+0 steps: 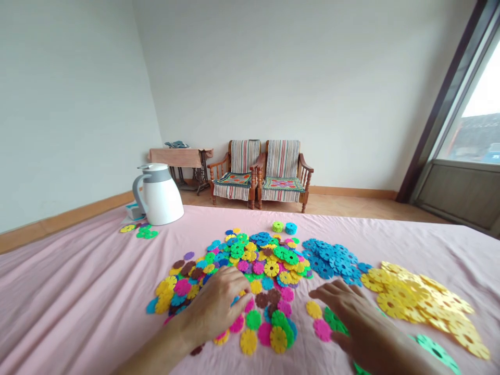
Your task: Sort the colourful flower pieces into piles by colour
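Note:
Over the near part of a mixed heap of flower-shaped plastic discs [271, 268] hovers my left hand [221, 297]. Its fingers are bent, with a gap between thumb and forefinger where a blue disc [235, 300] shows; I cannot tell whether the fingertips touch any disc. My right hand [355, 317] is to the right, palm down, fingers stretched out and nothing visible in them. Green discs [335, 320] lie partly hidden under it. Just left of its fingers are a yellow disc [313, 309] and a pink disc [322, 329].
Blue discs [332, 259] and yellow discs [417, 297] form separate piles on the right of the pink cloth [97, 281]. Two short stacks, light green [277, 226] and blue [290, 228], stand behind the heap. A white jug [162, 195] stands at the back left, near several green discs [147, 232].

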A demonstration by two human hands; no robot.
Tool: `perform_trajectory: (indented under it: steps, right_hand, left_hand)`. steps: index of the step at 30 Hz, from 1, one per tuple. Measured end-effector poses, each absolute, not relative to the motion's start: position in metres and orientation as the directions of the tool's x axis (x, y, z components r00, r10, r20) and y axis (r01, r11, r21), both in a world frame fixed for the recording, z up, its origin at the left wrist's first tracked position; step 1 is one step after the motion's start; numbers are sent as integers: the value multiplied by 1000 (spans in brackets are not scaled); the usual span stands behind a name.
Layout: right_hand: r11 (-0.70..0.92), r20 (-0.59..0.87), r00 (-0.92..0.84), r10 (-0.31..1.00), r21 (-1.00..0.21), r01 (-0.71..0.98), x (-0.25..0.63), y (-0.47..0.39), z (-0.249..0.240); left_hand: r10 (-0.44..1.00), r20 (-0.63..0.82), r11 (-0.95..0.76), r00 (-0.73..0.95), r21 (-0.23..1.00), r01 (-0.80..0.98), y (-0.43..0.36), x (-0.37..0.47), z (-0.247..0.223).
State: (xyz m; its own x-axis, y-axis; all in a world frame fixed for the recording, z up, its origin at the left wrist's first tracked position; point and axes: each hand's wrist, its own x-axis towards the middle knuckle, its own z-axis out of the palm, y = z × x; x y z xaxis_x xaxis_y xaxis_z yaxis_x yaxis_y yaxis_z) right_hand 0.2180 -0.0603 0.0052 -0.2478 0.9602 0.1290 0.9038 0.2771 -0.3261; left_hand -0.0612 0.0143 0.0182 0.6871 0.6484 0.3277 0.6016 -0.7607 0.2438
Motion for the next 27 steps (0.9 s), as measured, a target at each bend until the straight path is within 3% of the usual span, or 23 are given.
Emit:
perform_trajectory:
  steps: [5,9,13,16,18,22,27]
  right_hand:
    - [252,3,-260,965,-267,930,211,-62,15]
    - [230,16,-237,971,-303,925,192,-56,7]
    - [243,160,-189,969,-465,851,166,-45,-8]
    - [315,264,-182,947,-664,678,153,-37,-15]
    - [323,306,-135,942,-730,603,152,-34,-15]
    - [268,315,-36,948,-736,622,160,-33,-12]
    - [282,308,-81,948,-692,664,160,-37,-14]
  left_hand:
    - [656,331,-754,678,255,605,17,-62,16]
    - [629,328,-778,705,281,562,14,-59,13]
    - [488,314,-866,814,287,409,1,-50,17]
    - [395,290,-906,872,281,317,-11,-44,22]
    - [352,261,-921,899,266,283,-16,-40,23]
    - [270,229,-957,935,174,234,-18,-31,17]
    - [336,270,-942,902,122,314,-16,-22,6]
